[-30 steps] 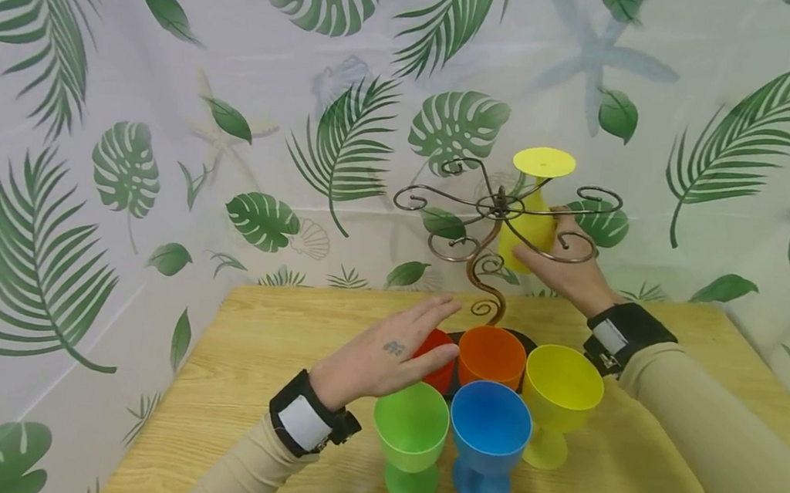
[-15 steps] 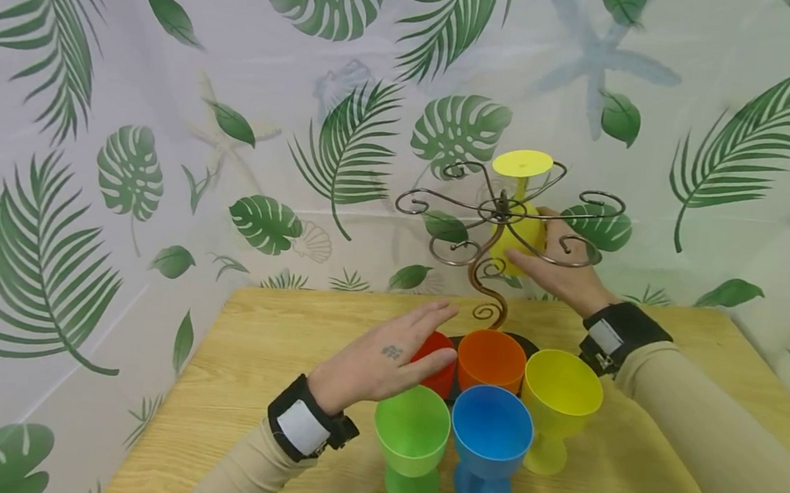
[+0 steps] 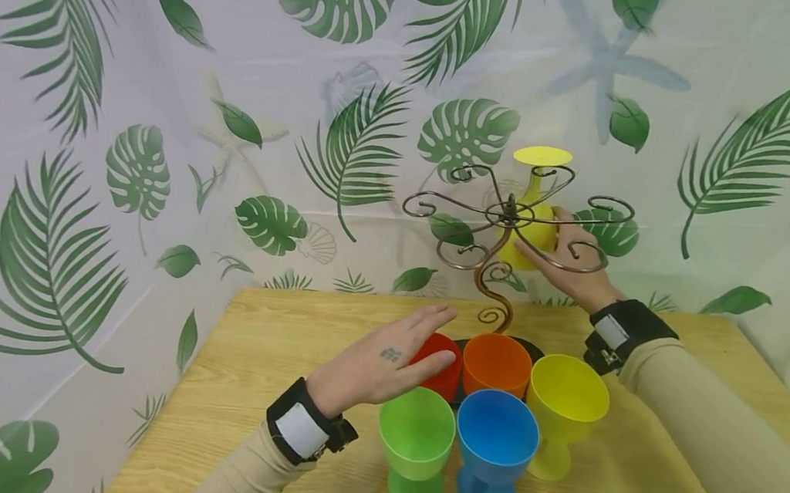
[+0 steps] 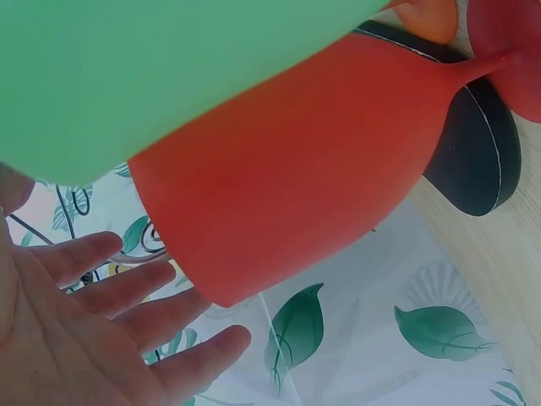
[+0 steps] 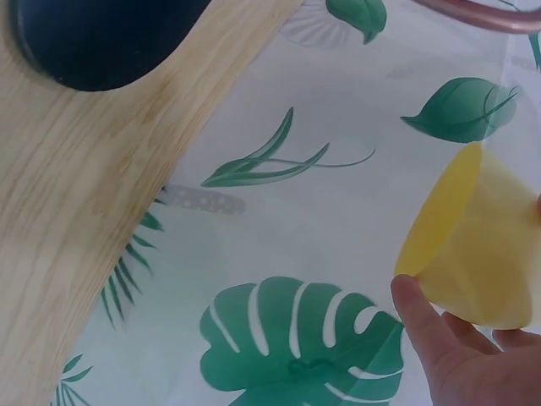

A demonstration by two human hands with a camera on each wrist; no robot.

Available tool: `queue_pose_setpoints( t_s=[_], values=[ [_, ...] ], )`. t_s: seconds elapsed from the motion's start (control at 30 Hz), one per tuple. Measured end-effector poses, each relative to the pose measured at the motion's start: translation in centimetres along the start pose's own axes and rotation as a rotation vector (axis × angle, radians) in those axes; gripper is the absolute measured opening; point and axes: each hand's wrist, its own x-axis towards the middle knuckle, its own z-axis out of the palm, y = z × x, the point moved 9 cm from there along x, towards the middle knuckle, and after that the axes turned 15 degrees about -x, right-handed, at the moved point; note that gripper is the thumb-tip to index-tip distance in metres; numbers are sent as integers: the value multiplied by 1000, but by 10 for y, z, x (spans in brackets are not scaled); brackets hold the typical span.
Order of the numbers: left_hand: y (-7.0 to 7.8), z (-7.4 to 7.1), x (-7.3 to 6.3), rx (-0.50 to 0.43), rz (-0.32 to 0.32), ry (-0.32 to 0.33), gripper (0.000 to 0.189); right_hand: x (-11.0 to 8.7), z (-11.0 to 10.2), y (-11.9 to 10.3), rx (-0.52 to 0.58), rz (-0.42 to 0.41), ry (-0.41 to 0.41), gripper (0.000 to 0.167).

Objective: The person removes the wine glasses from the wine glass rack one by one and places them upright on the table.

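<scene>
My right hand [image 3: 579, 283] grips the bowl of an upside-down yellow goblet [image 3: 541, 233], its foot upward, at the wire arms of a curly metal goblet rack [image 3: 509, 209]. In the right wrist view, the thumb and fingers are round the yellow bowl [image 5: 486, 254]. My left hand [image 3: 386, 354] reaches out with extended fingers beside the red goblet [image 3: 441, 385]. The left wrist view has its fingertips close to the rim of that red bowl [image 4: 296, 178]; whether they touch is unclear. A green goblet [image 3: 417, 430] stands just in front.
Upright on the wooden table [image 3: 277, 330] are an orange goblet [image 3: 497, 367], a blue goblet [image 3: 497, 432] and another yellow goblet [image 3: 568, 392], close together. They crowd the rack's black base [image 3: 533, 349]. A leaf-patterned sheet [image 3: 191, 91] hangs behind the table.
The held yellow goblet shifted left among the rack's arms, then came back a little right and slightly up. The left hand has barely moved; the head view has shifted slightly.
</scene>
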Motion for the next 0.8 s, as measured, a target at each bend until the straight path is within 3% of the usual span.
queue_pose_setpoints(
  t_s=[0.1, 0.3, 0.57, 0.67, 0.8],
  values=[
    [-1, 1, -1, -10, -1, -3, 63, -2, -1, 5, 52, -13, -1, 83],
    [-2, 1, -1, -14, 5, 2, 63, -9, -11, 12, 142, -51, 76, 79],
    [1, 3, 1, -24, -9, -1, 64, -23, -19, 33, 108, 39, 22, 80],
    [0, 4, 0, -41, -24, 1, 64, -26, -22, 38, 85, 49, 26, 77],
    [1, 5, 0, -40, -24, 3, 65, -31, -26, 46, 14, 75, 30, 84]
  ],
)
